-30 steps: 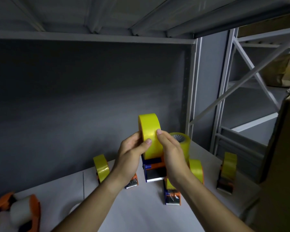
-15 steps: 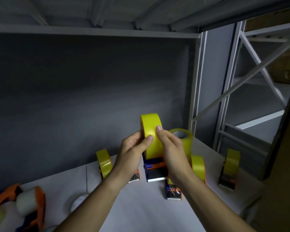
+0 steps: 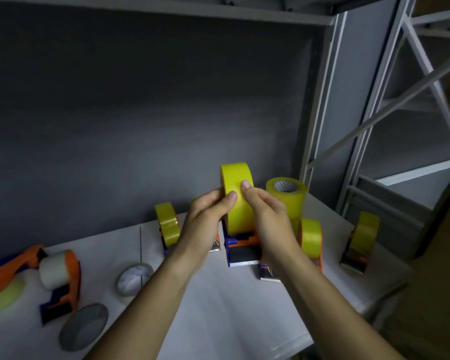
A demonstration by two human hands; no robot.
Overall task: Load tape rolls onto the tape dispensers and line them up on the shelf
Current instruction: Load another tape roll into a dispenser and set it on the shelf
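Observation:
A yellow tape roll (image 3: 238,193) sits on a blue and orange dispenser (image 3: 242,252), raised above the white shelf (image 3: 218,320). My left hand (image 3: 205,222) grips the roll's left side, thumb on its face. My right hand (image 3: 266,216) grips the right side, thumb pressed on the tape surface. Loaded dispensers stand behind: one at the left (image 3: 168,227), one at the right (image 3: 311,239), one at the far right (image 3: 361,241). A loose yellow roll (image 3: 287,197) stands behind my right hand.
At the left lie an orange dispenser with a white roll (image 3: 57,275), another orange dispenser (image 3: 8,268) over a pale yellow roll (image 3: 4,297), a clear roll (image 3: 134,280) and a grey roll (image 3: 85,326). A shelf post (image 3: 320,105) rises at the right.
The view has tilted down and left, showing more of the shelf's left side. Both hands keep the same hold on the roll and dispenser.

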